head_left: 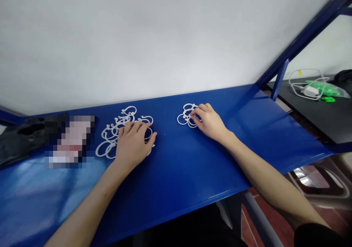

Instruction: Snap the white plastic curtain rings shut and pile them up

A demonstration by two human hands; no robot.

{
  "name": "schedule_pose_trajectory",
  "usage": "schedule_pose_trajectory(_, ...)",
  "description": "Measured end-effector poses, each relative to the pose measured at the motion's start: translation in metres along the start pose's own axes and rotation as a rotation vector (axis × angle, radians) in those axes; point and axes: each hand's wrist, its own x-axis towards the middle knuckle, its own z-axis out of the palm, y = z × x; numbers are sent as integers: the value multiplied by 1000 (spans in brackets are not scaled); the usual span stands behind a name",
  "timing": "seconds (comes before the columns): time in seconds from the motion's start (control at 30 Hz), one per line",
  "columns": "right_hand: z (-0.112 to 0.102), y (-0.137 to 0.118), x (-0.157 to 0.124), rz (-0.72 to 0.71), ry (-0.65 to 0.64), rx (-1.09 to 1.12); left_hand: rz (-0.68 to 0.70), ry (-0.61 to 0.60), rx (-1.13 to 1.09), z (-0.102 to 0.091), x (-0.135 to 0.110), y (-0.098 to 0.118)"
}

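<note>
Loose white plastic curtain rings (106,148) lie in a pile on the left part of the blue table (176,173). Over the right side of this pile rests my left hand (133,140), palm down, fingers spread and thumb apart; it hides some of the rings beneath. Farther right, several white rings (188,107) lie together in a small flower-like cluster. My right hand (209,120) reaches to the cluster's right side, with thumb and fingertips pinched on one of its rings. The hand covers part of that cluster.
A pixelated flat object (73,140) and a black bag (22,137) lie at the left. A white wall (165,37) backs the table. Blue frame posts (280,80) rise at the right, before a dark table (310,109) with a white cable (310,93).
</note>
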Motion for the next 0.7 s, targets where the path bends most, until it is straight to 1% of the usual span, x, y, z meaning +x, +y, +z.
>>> schedule_pose_trajectory(0.13, 2, -4, -2, -26, 42, -16, -53, -4, -29, -1, 2, 0)
schedule_pose_trajectory(0.3, 5, -21, -2, -104, 68, 32, -115, 27, -4, 1, 3, -2)
schedule_pose_trajectory(0.4, 9, -30, -4, -169, 58, 63, -117, 11, -12, 0, 4, -4)
schedule_pose_trajectory(0.47, 10, -36, -5, -201, 47, 98, -97, 35, -25, -3, 5, -4)
schedule_pose_trajectory(0.53, 9, -43, -6, -218, 31, 154, -49, 115, -51, -8, 5, -1)
schedule_pose_trajectory(0.57, 8, -47, -8, -216, 21, 197, -2, 158, -82, -11, 5, 3)
schedule_pose_trajectory(0.63, 7, -56, -10, -170, -17, 348, 138, 215, -175, -17, 3, 11)
schedule_pose_trajectory(0.7, 7, -64, -14, -75, -72, 569, 313, 215, -247, -19, -1, 21)
